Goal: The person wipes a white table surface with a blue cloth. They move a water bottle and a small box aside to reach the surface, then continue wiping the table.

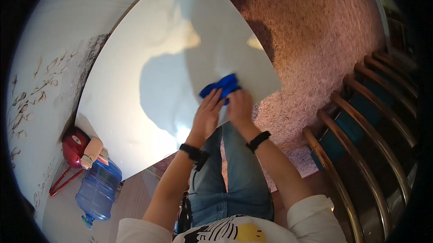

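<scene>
A bunched blue cloth (224, 84) lies on the glossy white tabletop (121, 107), close to the table's near right corner. My left hand (207, 116) rests with its fingers extended over the cloth's near left part. At the cloth's right side, my right hand (241, 107) has its fingers curled in against the fabric, slightly blurred. Both hands touch the cloth at the near edge of the table. The fingertips of the right hand are partly hidden, so its exact hold is hard to see. Each wrist wears a black strap.
Left of the table stand a blue water-cooler bottle (98, 189), lying upside down or tilted, and a red rounded object (75, 146) beside a wall with plant drawings. A pinkish carpet (304, 36) covers the floor. Curved metal rails (338, 172) line the right.
</scene>
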Available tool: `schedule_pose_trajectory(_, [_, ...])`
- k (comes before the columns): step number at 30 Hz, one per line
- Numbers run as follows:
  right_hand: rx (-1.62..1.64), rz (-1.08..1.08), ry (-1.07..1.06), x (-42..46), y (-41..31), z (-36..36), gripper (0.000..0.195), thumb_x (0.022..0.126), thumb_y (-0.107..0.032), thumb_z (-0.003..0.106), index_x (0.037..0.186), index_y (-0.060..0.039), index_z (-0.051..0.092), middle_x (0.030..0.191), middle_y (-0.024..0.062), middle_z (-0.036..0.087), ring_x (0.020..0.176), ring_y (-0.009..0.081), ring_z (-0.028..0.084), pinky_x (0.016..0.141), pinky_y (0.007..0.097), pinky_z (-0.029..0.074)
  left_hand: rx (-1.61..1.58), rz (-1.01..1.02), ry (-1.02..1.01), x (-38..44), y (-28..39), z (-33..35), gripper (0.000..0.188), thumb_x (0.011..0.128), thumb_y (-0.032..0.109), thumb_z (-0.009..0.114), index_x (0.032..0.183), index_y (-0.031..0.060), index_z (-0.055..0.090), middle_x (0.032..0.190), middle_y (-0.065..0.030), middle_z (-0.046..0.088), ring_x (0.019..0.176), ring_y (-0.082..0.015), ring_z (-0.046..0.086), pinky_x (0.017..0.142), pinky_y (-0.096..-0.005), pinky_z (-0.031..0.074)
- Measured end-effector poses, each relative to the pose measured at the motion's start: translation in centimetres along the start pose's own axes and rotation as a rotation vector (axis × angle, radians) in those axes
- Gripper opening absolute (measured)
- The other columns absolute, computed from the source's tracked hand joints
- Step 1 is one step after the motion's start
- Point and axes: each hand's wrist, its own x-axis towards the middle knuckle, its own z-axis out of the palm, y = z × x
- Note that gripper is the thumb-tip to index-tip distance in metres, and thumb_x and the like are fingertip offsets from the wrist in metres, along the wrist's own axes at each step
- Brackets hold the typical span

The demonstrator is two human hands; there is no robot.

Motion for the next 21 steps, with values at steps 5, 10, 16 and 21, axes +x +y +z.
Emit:
schedule_pose_trajectory(5, [0.08, -0.31, 0.057, 1.4, -5.5, 3.4, 0.009, 0.077, -0.011, 0.059, 0.086, -0.0092, 0.057, 0.092, 0.0066, 0.053, 0.095, 0.0274, 0.054, 0.079, 0.0407, 0.047, 0.107, -0.044, 0.017, -6.4, -4.6, -3.1, 0.045, 0.083, 0.0, 0.049, 0.127, 0.0012, 0.059, 0.14, -0.0229, 0.05, 0.134, -0.0409, 0.043, 0.108, -0.0465, 0.04])
schedule_pose_trajectory(10, [-0.06, -0.285, 0.129, 8.5, -2.1, 1.1, 0.006, 0.08, -0.012, 0.057, 0.085, -0.01, 0.058, 0.09, 0.0068, 0.055, 0.092, 0.0292, 0.055, 0.079, 0.0417, 0.046, 0.144, 0.041, 0.138, 1.6, -3.9, -4.9, 0.043, 0.088, 0.001, 0.051, 0.13, 0.0023, 0.056, 0.143, -0.0229, 0.046, 0.136, -0.0397, 0.039, 0.111, -0.0445, 0.036])
schedule_pose_trajectory(16, [-0.041, -0.06, 0.372, 5.2, 6.3, -4.3, 0.018, 0.07, -0.002, 0.063, 0.087, -0.007, 0.058, 0.089, 0.0135, 0.056, 0.087, 0.0367, 0.053, 0.077, 0.0468, 0.044, 0.051, 0.193, 0.091, 8.6, 1.2, 1.9, 0.048, 0.082, 0.0, 0.055, 0.13, 0.0049, 0.057, 0.146, -0.019, 0.045, 0.138, -0.0369, 0.039, 0.112, -0.0423, 0.036])
schedule_pose_trajectory(21, [-0.092, 0.183, 0.247, -3.9, 4.5, -0.5, 0.016, 0.073, -0.001, 0.06, 0.087, -0.0035, 0.053, 0.091, 0.0168, 0.053, 0.09, 0.0394, 0.051, 0.076, 0.0505, 0.042, 0.039, 0.171, -0.002, 1.8, 2.8, 6.4, 0.047, 0.08, 0.0, 0.057, 0.126, -0.0007, 0.058, 0.147, -0.016, 0.044, 0.14, -0.0336, 0.036, 0.114, -0.041, 0.034])
